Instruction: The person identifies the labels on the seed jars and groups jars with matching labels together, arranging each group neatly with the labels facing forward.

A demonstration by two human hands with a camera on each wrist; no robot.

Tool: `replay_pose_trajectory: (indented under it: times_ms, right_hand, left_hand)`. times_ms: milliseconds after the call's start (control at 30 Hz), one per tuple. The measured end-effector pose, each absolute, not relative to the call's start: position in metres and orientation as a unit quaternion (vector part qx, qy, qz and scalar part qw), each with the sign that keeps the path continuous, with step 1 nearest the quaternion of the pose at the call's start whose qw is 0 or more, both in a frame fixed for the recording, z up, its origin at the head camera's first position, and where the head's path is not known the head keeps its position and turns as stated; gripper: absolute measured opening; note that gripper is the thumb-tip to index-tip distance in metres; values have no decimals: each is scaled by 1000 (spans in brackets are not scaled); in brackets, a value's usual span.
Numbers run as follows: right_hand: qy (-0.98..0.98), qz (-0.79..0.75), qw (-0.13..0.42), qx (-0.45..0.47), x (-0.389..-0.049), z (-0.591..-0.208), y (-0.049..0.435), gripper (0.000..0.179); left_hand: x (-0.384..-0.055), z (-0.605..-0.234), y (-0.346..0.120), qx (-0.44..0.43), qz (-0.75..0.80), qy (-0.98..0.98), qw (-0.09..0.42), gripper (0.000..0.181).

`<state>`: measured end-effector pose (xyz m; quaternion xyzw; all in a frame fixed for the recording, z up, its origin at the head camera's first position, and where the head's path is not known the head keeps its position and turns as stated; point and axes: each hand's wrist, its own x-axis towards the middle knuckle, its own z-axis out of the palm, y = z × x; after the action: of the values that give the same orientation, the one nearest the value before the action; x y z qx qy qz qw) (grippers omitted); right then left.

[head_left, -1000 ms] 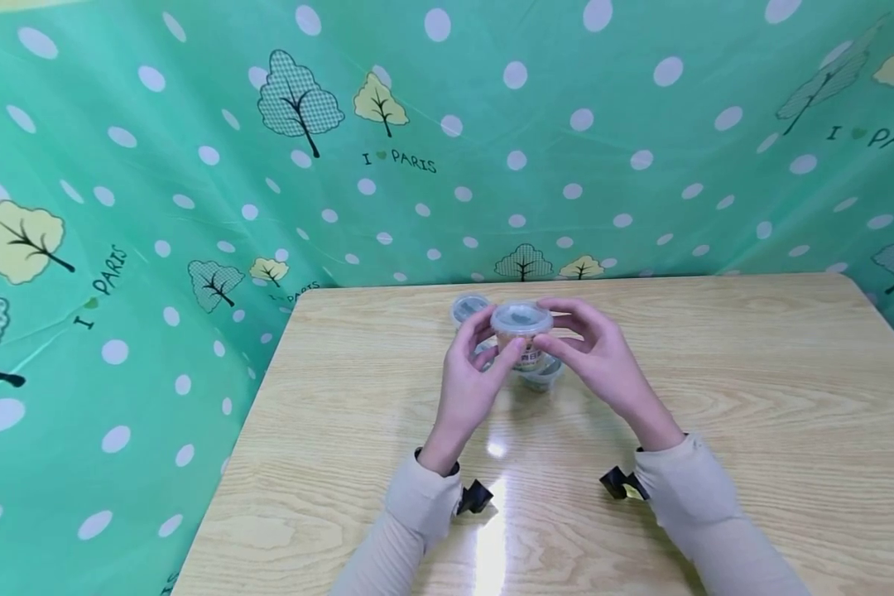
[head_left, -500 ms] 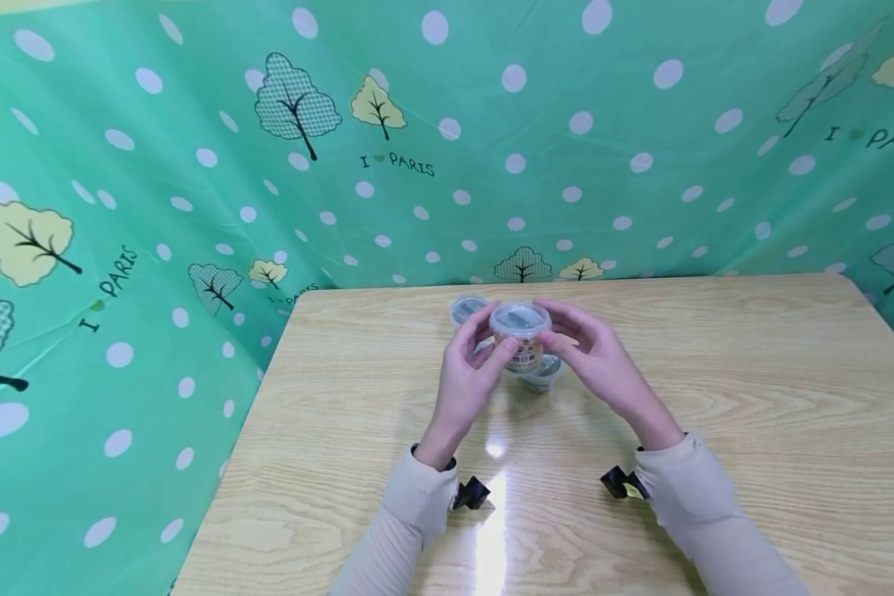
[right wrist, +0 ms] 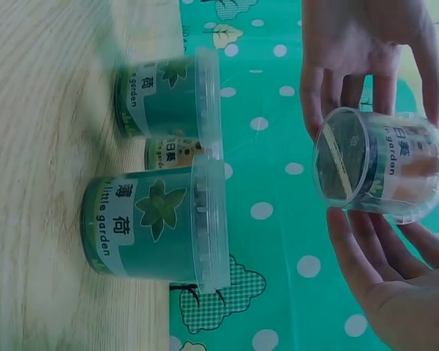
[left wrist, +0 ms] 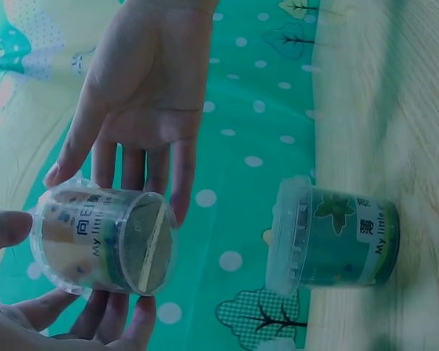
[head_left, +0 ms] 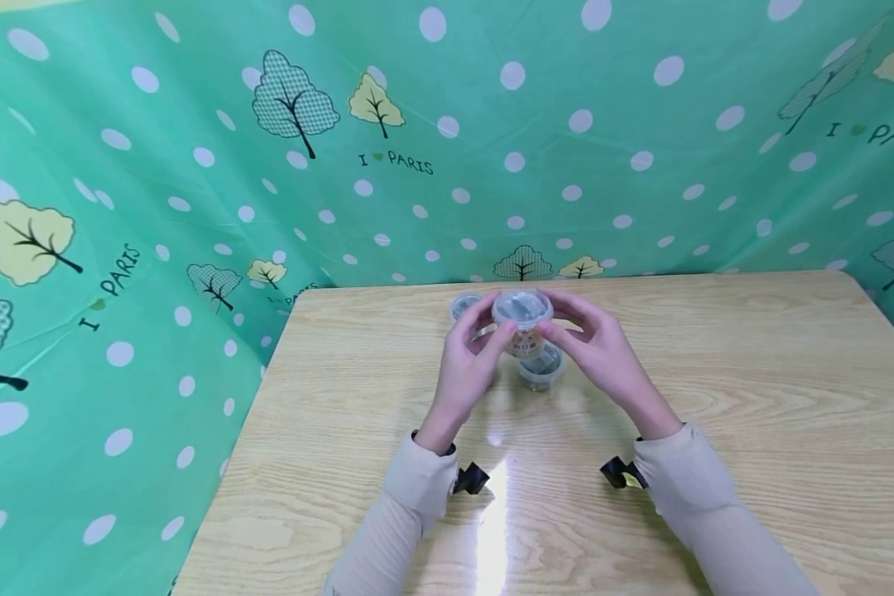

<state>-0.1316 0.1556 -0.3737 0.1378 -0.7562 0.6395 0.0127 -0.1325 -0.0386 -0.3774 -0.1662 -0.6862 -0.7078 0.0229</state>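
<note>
Both hands hold up a clear lidded plastic cup [head_left: 523,308] above the table, fingertips and thumbs around its sides. My left hand [head_left: 468,368] grips it from the left, my right hand [head_left: 603,356] from the right. In the left wrist view the cup [left wrist: 95,238] bears a "My little garden" label, with a dark layer and a pale strip showing at its base. Just below it in the head view stands a second lidded cup [head_left: 541,367]. The right wrist view shows two green-labelled cups, a near one [right wrist: 157,227] and a farther one [right wrist: 168,99].
Another lidded cup [head_left: 465,306] stands farther back, partly behind the left hand. A cup with a beige label [right wrist: 174,152] shows between the green ones. The pale wooden table [head_left: 752,397] meets a green dotted cloth [head_left: 611,132] at the back and left.
The held cup has risen slightly in the head view and its lid tips more toward me, uncovering more of the cup below. Both hands have shifted with it and keep their grip.
</note>
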Motion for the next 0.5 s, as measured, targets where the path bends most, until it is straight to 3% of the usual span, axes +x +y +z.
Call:
replay_pose_trajectory:
  times_ms: [500]
  right_hand:
    - [-769,624,26,136,-150,-378,157,54]
  left_hand:
    - [-153,-383,-33,-160,-703,-692,26,51]
